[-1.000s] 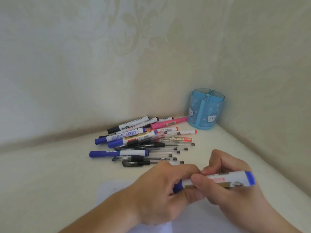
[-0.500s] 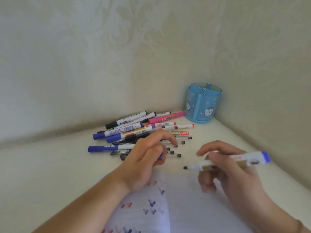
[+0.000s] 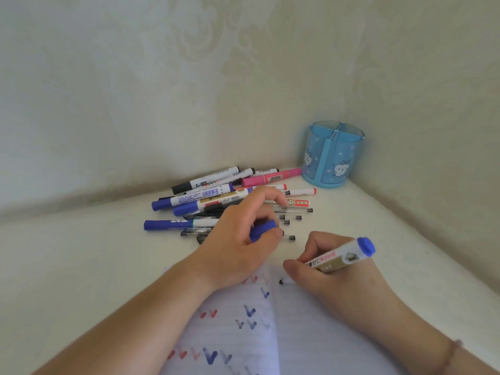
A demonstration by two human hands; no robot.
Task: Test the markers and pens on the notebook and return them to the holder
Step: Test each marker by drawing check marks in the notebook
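An open lined notebook (image 3: 303,328) lies near me, its left page marked with red and blue ticks. My right hand (image 3: 332,277) grips an uncapped white marker with a blue end (image 3: 341,257), its dark tip touching the top of the right page. My left hand (image 3: 238,239) holds the marker's blue cap (image 3: 263,230) above the notebook's far edge. Behind my hands lies a pile of markers and pens (image 3: 216,198). The blue pen holder (image 3: 332,154) stands in the corner with nothing visible inside.
Walls meet in a corner just behind the holder and run along the far and right sides of the white table (image 3: 81,266). A pink marker (image 3: 270,177) lies at the back of the pile, closest to the holder.
The cap came off the marker. My left hand carried it away to the left while my right hand turned the marker and lowered its tip onto the right page.
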